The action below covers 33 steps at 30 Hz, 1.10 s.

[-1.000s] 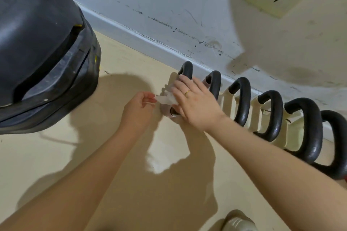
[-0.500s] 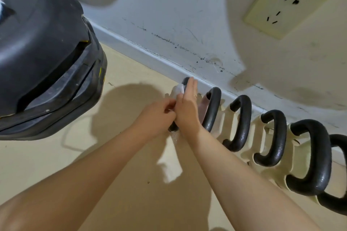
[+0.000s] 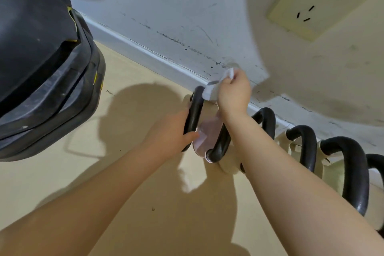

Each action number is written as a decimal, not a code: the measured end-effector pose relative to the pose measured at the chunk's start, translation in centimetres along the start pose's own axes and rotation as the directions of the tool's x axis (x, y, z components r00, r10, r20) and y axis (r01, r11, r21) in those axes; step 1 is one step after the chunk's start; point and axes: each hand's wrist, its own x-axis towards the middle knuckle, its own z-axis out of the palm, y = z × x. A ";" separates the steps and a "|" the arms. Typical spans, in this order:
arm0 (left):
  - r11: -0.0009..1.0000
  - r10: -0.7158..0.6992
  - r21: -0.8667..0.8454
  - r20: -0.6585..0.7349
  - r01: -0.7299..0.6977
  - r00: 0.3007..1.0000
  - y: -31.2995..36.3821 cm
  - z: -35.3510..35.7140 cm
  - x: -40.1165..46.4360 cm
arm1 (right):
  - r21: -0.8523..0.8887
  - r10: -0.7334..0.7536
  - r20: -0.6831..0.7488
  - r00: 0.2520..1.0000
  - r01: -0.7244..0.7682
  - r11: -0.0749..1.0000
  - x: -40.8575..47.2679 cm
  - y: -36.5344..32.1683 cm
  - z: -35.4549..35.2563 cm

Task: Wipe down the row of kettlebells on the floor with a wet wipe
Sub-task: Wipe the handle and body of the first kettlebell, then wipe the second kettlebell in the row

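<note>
A row of kettlebells (image 3: 303, 147) with black handles and pale bodies runs along the wall on the floor. My left hand (image 3: 170, 133) grips the black handle of the leftmost kettlebell (image 3: 196, 114), near its lower end. My right hand (image 3: 233, 91) is raised above that handle's far end and pinches a white wet wipe (image 3: 216, 86), which hangs against the top of the handle. The second kettlebell (image 3: 209, 137) has a pinkish body and sits just behind my right wrist. My right forearm covers part of the row.
A large black object (image 3: 43, 72) bulks at the left on the beige floor (image 3: 145, 203). The scuffed white wall and baseboard (image 3: 149, 54) run right behind the kettlebells. A wall socket (image 3: 318, 0) sits at upper right.
My right hand has risen from the handle's side to its far top end with the wipe. My left hand has closed around the leftmost handle. The view has moved closer.
</note>
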 end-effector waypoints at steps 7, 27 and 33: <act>0.997 0.055 -0.062 0.002 -0.055 0.998 -1.0 -0.2 0.3 | 0.160 0.066 0.378 0.923 -0.136 0.978 -4.1 0.4 3.8; 0.983 0.026 -0.182 0.044 -0.017 0.999 -0.9 -0.9 0.5 | 0.226 0.056 0.360 0.931 -0.145 0.963 -4.4 -0.9 -1.3; 0.869 0.223 0.482 -0.191 -0.107 0.956 0.3 0.5 -0.4 | 0.297 0.154 0.181 0.971 -0.204 0.933 -3.1 -0.1 -8.4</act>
